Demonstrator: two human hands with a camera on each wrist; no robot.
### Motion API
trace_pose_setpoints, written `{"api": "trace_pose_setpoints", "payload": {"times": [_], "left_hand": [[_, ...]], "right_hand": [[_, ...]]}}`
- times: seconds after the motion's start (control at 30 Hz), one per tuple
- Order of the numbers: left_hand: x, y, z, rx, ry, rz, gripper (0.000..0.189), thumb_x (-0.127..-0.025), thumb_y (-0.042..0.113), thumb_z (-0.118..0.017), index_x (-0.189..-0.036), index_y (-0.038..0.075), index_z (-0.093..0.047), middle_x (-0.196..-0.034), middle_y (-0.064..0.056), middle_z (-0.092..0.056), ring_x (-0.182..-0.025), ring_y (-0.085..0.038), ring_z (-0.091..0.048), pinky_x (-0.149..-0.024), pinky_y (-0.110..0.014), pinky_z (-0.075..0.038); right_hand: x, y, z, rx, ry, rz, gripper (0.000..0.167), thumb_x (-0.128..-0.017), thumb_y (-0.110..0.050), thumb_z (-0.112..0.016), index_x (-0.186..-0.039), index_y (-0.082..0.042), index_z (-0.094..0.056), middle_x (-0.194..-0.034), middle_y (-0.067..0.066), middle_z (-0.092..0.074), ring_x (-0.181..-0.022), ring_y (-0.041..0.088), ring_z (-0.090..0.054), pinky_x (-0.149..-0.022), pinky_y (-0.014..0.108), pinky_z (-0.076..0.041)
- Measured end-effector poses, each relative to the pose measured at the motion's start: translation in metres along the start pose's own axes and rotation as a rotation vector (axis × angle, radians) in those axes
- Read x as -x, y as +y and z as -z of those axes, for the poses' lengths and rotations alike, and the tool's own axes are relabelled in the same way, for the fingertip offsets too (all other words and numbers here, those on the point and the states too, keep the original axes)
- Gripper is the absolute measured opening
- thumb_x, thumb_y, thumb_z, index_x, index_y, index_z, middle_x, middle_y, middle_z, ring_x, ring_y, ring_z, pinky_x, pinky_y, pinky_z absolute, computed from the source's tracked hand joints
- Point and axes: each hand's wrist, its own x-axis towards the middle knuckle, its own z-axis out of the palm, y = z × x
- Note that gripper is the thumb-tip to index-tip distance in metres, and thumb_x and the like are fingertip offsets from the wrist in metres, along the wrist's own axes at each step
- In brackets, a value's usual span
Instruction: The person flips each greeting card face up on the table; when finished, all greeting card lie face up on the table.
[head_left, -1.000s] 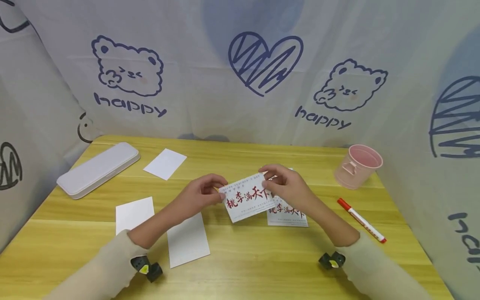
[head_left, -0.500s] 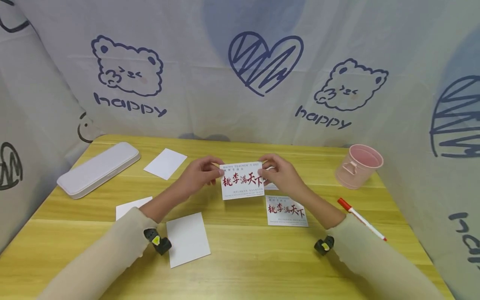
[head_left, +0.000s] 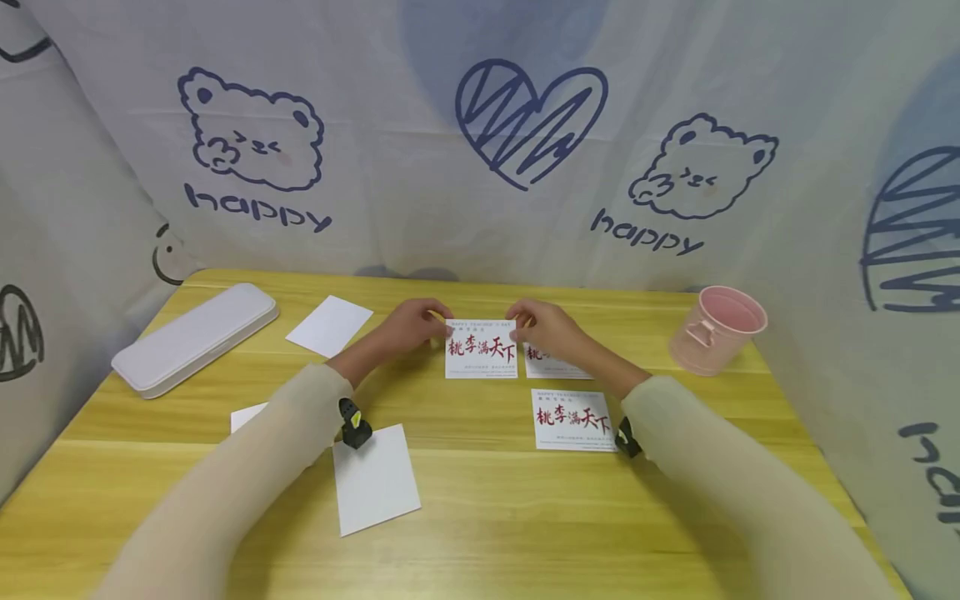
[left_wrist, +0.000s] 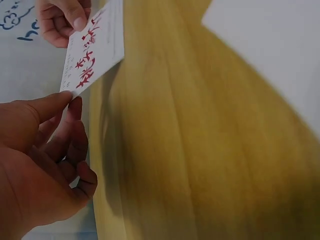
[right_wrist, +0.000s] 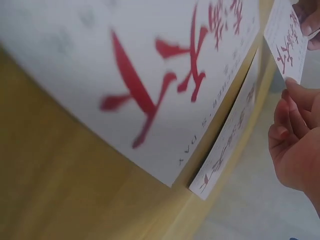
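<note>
Between both hands is a white Teacher's Day card (head_left: 482, 367) with red characters, its printed face toward the head camera. My left hand (head_left: 416, 323) pinches its left edge near the top corner; in the left wrist view the thumb of the left hand (left_wrist: 35, 165) lies on the card (left_wrist: 107, 45). The right hand (head_left: 551, 329) pinches the opposite upper corner. A second matching card (head_left: 558, 368) lies to the right, partly hidden under the right hand. Nearer the front is a third card (head_left: 573, 421), large in the right wrist view, beside the right wrist.
A white sheet (head_left: 377, 479) lies front left, another sheet (head_left: 247, 414) is mostly covered by the left sleeve, and a white card (head_left: 330, 325) lies behind. A white case (head_left: 197, 340) stands at the far left, a pink bucket (head_left: 716, 331) at the back right.
Both hands have carried the held card away from the body toward the back of the table and levelled it. The right forearm now covers the red marker.
</note>
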Motion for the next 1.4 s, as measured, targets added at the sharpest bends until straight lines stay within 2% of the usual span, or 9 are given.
{"api": "trace_pose_setpoints", "payload": {"times": [0.2,0.43,0.53,0.77,0.9,1.0,1.07,1.2,1.4], "left_hand": [[-0.012,-0.003,-0.001,-0.132,-0.006,-0.029,0.024,-0.095,0.015,-0.069,-0.116,0.002,-0.067,-0.101,-0.012,-0.069,-0.084,-0.019,-0.058,-0.072,-0.028,-0.046],[-0.018,-0.005,-0.002,-0.337,-0.014,-0.013,0.022,-0.094,0.023,-0.071,-0.111,0.009,-0.071,-0.106,-0.007,-0.07,-0.094,-0.02,-0.059,-0.092,-0.041,-0.043],[-0.019,-0.005,-0.003,-0.397,-0.017,0.001,0.023,-0.094,0.026,-0.071,-0.11,0.01,-0.072,-0.108,-0.005,-0.071,-0.097,-0.021,-0.06,-0.096,-0.045,-0.043],[-0.017,0.0,-0.001,-0.427,-0.044,-0.012,0.029,-0.095,0.026,-0.069,-0.118,0.009,-0.069,-0.118,-0.009,-0.069,-0.107,-0.024,-0.061,-0.1,-0.045,-0.044],[-0.009,0.003,0.008,-0.397,-0.052,-0.032,0.03,-0.096,0.023,-0.068,-0.121,0.007,-0.068,-0.118,-0.012,-0.068,-0.107,-0.026,-0.061,-0.097,-0.044,-0.047],[0.006,0.004,0.018,-0.378,-0.045,-0.034,0.03,-0.097,0.023,-0.067,-0.122,0.007,-0.067,-0.115,-0.011,-0.068,-0.104,-0.026,-0.06,-0.093,-0.044,-0.047],[0.021,0.003,0.025,-0.369,-0.039,-0.032,0.03,-0.097,0.024,-0.067,-0.122,0.007,-0.067,-0.113,-0.01,-0.068,-0.102,-0.026,-0.06,-0.09,-0.044,-0.048],[0.06,0.001,0.036,-0.368,-0.032,-0.007,0.029,-0.098,0.026,-0.066,-0.121,0.009,-0.068,-0.112,-0.006,-0.068,-0.099,-0.025,-0.06,-0.084,-0.041,-0.049],[0.123,-0.008,0.046,-0.361,-0.025,-0.001,0.022,-0.098,0.022,-0.065,-0.116,0.009,-0.069,-0.107,-0.004,-0.069,-0.083,-0.019,-0.057,-0.073,-0.033,-0.047]], "right_hand": [[-0.013,0.004,-0.003,0.127,-0.019,-0.07,0.022,-0.096,-0.018,-0.07,-0.117,-0.015,-0.067,-0.104,0.002,-0.064,-0.09,0.019,-0.059,-0.075,0.031,-0.051],[-0.019,0.004,-0.009,0.239,-0.043,-0.091,0.024,-0.094,-0.02,-0.073,-0.116,-0.013,-0.069,-0.106,0.002,-0.067,-0.09,0.018,-0.059,-0.084,0.034,-0.049],[-0.02,0.005,-0.01,0.266,-0.057,-0.082,0.024,-0.094,-0.021,-0.073,-0.116,-0.012,-0.069,-0.107,0.002,-0.067,-0.091,0.018,-0.06,-0.086,0.036,-0.049],[-0.02,0.005,-0.009,0.327,-0.073,-0.042,0.029,-0.095,-0.022,-0.071,-0.122,-0.012,-0.069,-0.115,0.003,-0.066,-0.102,0.019,-0.06,-0.094,0.038,-0.051],[-0.014,-0.004,-0.01,0.243,-0.058,-0.013,0.029,-0.098,-0.021,-0.066,-0.126,-0.01,-0.067,-0.116,0.004,-0.063,-0.101,0.02,-0.06,-0.086,0.036,-0.053],[-0.005,-0.02,-0.018,0.131,-0.072,0.009,0.028,-0.1,-0.02,-0.063,-0.127,-0.009,-0.067,-0.113,0.005,-0.062,-0.094,0.02,-0.06,-0.073,0.033,-0.053],[0.001,-0.032,-0.027,0.077,-0.086,0.035,0.028,-0.1,-0.02,-0.064,-0.126,-0.01,-0.067,-0.11,0.004,-0.062,-0.091,0.018,-0.059,-0.07,0.029,-0.051],[0.016,-0.057,-0.05,0.009,-0.122,0.1,0.026,-0.099,-0.021,-0.066,-0.122,-0.011,-0.069,-0.105,0.001,-0.064,-0.084,0.014,-0.058,-0.068,0.027,-0.049],[0.038,-0.084,-0.083,-0.032,-0.196,0.165,0.029,-0.097,-0.023,-0.069,-0.123,-0.01,-0.068,-0.103,-0.004,-0.065,-0.084,0.012,-0.058,-0.075,0.026,-0.049]]}}
